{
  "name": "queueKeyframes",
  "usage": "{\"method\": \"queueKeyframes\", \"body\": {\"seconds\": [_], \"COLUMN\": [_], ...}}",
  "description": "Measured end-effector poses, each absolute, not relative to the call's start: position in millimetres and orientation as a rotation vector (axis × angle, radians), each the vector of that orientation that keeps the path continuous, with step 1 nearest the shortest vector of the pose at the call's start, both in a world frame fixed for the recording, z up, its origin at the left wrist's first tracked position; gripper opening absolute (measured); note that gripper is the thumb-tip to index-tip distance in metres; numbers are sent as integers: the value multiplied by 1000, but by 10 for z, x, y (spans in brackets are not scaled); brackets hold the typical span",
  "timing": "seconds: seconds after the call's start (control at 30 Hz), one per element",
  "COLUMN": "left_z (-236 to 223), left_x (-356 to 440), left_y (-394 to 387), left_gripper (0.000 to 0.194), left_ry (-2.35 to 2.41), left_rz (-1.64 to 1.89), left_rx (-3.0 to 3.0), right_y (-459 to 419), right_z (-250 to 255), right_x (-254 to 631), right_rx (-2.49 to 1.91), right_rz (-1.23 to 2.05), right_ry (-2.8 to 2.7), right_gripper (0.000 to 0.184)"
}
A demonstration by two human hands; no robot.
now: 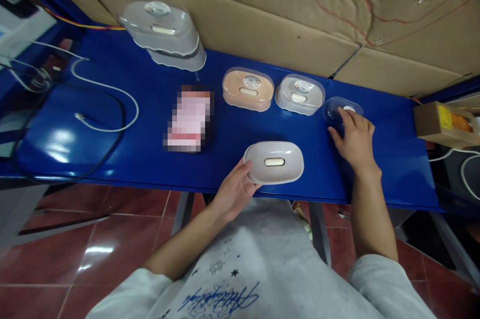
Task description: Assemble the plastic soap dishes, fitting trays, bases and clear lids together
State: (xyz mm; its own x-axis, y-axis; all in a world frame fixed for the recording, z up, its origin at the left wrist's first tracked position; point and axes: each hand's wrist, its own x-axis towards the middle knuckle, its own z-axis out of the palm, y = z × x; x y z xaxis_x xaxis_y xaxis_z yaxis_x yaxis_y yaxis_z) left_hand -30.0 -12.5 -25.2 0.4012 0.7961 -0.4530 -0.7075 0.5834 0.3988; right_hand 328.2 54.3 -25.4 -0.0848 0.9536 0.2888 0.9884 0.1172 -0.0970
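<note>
In the head view my left hand [240, 184] is closed on the left end of a pale grey oval plastic box [258, 174]. The box has a cream oval piece in a slot at its middle, and no clear cover shows over it. It is held over the table's front edge. My right hand [356, 139] reaches over a clear oval lid [330, 109] with a round label. Its fingers are apart, with the fingertips at the lid and the thumb near its front edge. Beyond stand an orange box [234, 89] and a light grey box [287, 104], both under clear lids.
A taller grey stack of lidded boxes [180, 56] stands at the back left of the blue table [225, 154]. A blurred-out phone-like thing [189, 119] lies before it. Cables [131, 94] curl at left. A cardboard box [431, 124] sits at right.
</note>
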Motion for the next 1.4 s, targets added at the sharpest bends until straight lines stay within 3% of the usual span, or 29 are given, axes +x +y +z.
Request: {"method": "queueKeyframes", "body": {"seconds": [0.13,0.2,0.4,0.53,0.7,1.0,1.23,1.4], "left_z": [-276,-282,-290,-277,-264,-301,-364,-358], "left_x": [-308,-311,-323,-330,-359,-370,-360,-417], "left_y": [-114,-114,-128,-132,-145,-169,-196,-228], "left_gripper": [63,64,61,57,52,53,67,70], "left_ry": [657,653,684,668,665,596,669,702], "left_rz": [929,915,895,868,858,916,993,1066], "left_rx": [163,167,157,173,198,314,513,711], "right_y": [513,518,240,-131,-320,-301,-349,-367], "right_z": [-283,-274,108,340,204,73,-66,-188], "right_x": [3437,3500,3120,2482,1975,1895,1825,1816], "right_rx": [-1836,-1860,-1773,-1502,-1285,-1302,-1332,-1298], "right_rz": [-185,-74,100,301,411,342,329,469], "right_ry": [-2121,-2116,-2025,-2135,-2281,-2252,-2220,-1977], "right_gripper": [91,97,72,81,88,93,91,97]}}
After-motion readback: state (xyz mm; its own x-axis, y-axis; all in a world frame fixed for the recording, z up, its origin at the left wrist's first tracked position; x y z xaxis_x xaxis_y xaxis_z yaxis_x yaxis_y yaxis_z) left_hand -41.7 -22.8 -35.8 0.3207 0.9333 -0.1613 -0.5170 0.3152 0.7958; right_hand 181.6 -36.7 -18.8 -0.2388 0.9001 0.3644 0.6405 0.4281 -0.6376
